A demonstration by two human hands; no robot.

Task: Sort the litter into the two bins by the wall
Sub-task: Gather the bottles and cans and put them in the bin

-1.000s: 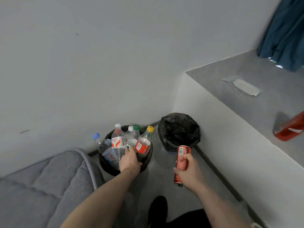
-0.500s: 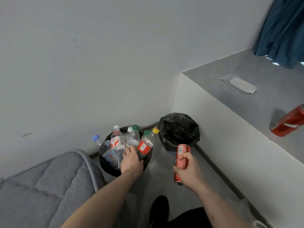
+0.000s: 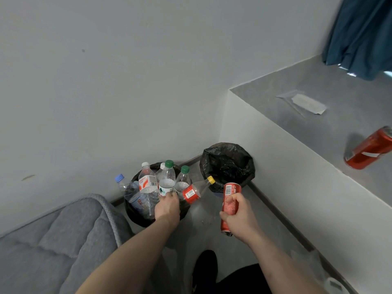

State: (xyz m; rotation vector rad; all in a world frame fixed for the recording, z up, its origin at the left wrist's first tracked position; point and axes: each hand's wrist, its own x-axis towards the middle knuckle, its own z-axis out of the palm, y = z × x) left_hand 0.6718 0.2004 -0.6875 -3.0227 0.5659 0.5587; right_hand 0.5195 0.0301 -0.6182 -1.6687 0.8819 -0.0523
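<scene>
By the wall stand two black-lined bins. The left bin (image 3: 133, 215) is packed with several clear plastic bottles standing upright. My left hand (image 3: 167, 207) reaches into it, its fingers curled at the base of a green-capped bottle (image 3: 168, 179). A yellow-capped bottle with a red label (image 3: 196, 190) leans out to the right over the rim. The right bin (image 3: 228, 164) shows only its black liner. My right hand (image 3: 240, 218) grips an upright red can (image 3: 230, 198) just in front of that bin.
A grey ledge (image 3: 318, 128) on the right carries a red can lying on its side (image 3: 369, 149) and a flat wrapper (image 3: 307, 102). A blue curtain (image 3: 360, 32) hangs above it. A grey quilted mattress (image 3: 53, 240) fills the lower left. My dark shoe (image 3: 204, 268) is below.
The yellow-capped bottle has tipped from upright to leaning right over the rim, and a second green cap has come into sight. My right hand with the can has barely moved.
</scene>
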